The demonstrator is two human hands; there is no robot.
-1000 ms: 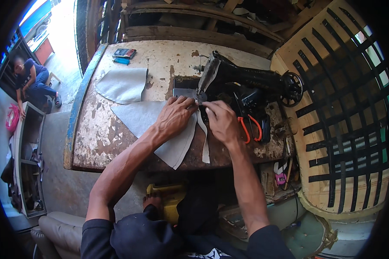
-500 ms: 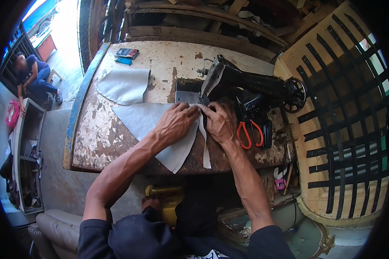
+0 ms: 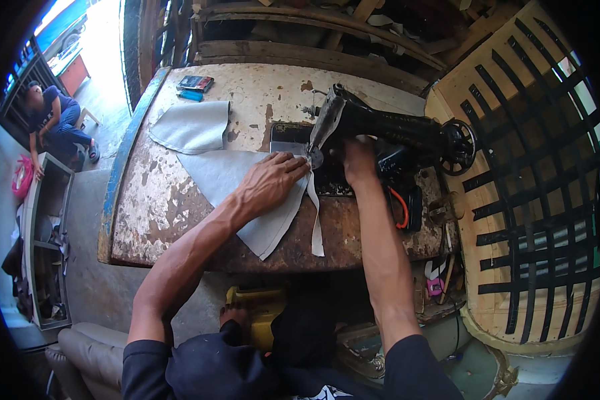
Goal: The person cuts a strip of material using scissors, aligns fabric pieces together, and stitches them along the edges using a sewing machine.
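A large piece of light grey fabric (image 3: 210,175) lies on the worn table, its right edge running up to the needle area of a black sewing machine (image 3: 380,127). My left hand (image 3: 270,183) rests flat on this fabric, fingers stretched toward the needle. A narrow pale strip (image 3: 315,223) hangs down along the fabric's right edge. My right hand (image 3: 359,160) reaches under the machine's arm, just right of the needle; its fingers are mostly hidden there. Orange-handled scissors (image 3: 401,208) lie beside my right forearm, which partly covers them.
A smaller grey fabric piece (image 3: 192,127) lies at the table's far left, near a blue lighter (image 3: 191,95) and a small pack (image 3: 196,83). A wooden frame with black webbing (image 3: 533,200) leans at the right. A seated person (image 3: 57,120) is at far left beside a shelf (image 3: 47,233).
My right hand has left the fabric edge and moved right and up under the machine's arm. My left hand stays on the fabric, which has shifted slightly away from me.
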